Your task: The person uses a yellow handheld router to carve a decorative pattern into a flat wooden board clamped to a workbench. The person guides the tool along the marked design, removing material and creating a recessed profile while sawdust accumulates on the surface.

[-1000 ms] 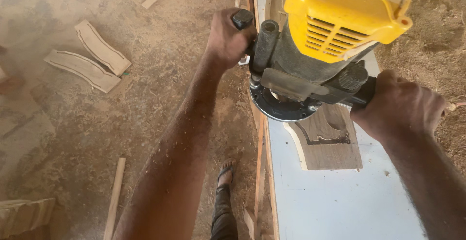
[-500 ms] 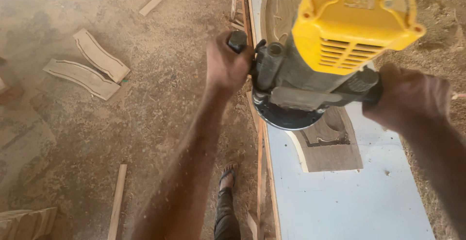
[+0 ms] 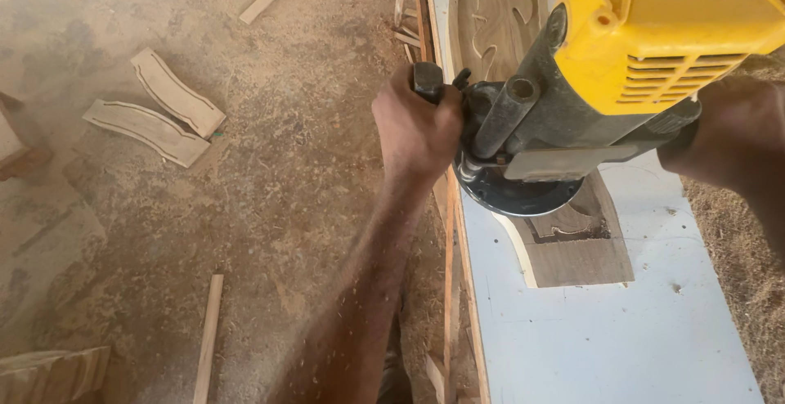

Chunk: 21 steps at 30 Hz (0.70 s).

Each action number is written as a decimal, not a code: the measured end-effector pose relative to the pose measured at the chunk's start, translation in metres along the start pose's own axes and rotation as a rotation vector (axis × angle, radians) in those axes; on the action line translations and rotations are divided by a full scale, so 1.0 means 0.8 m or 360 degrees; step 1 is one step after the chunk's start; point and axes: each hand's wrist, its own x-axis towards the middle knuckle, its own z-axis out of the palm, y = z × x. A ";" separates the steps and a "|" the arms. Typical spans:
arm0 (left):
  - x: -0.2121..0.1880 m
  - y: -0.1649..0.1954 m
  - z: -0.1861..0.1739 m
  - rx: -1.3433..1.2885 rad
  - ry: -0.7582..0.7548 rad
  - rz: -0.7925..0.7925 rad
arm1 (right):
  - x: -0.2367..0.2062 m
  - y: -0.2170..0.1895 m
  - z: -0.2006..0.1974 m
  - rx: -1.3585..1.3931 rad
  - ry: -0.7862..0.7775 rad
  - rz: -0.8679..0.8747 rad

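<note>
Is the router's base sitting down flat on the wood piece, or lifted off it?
Down on it: the router base rests on the carved wood piece, left hand and right hand gripping its handles.

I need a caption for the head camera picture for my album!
Two hands, left hand and right hand, hold a yellow router on a carved wooden board over a white bench.

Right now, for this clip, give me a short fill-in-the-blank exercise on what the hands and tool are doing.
1. Both hands grip the side handles of a ____ router.
2. The router's round base sits on a carved ____ panel.
3. The panel lies on a ____ board.
4. The left hand is ____ around its handle.

Missing words: yellow; wooden; white; closed
</note>
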 end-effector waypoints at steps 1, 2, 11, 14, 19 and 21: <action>-0.003 0.001 0.000 -0.0003 0.0007 -0.0016 | 0.000 0.003 0.002 0.0017 0.0071 -0.0051; -0.007 0.002 0.000 -0.0006 0.0011 -0.0037 | -0.001 0.006 0.003 0.0034 0.0138 -0.0104; -0.004 -0.003 0.006 -0.0097 -0.0096 -0.0041 | -0.019 -0.003 -0.008 -0.0042 -0.0106 0.0125; 0.012 -0.010 0.011 -0.0095 -0.0176 -0.0030 | -0.048 -0.016 -0.017 0.0149 0.0449 -0.0116; 0.018 -0.016 0.009 -0.0117 -0.0221 0.0137 | -0.071 -0.042 -0.051 0.0065 0.0212 0.0084; 0.018 -0.016 0.003 -0.0066 -0.0278 0.0065 | -0.077 -0.050 -0.064 0.0006 0.0177 0.0130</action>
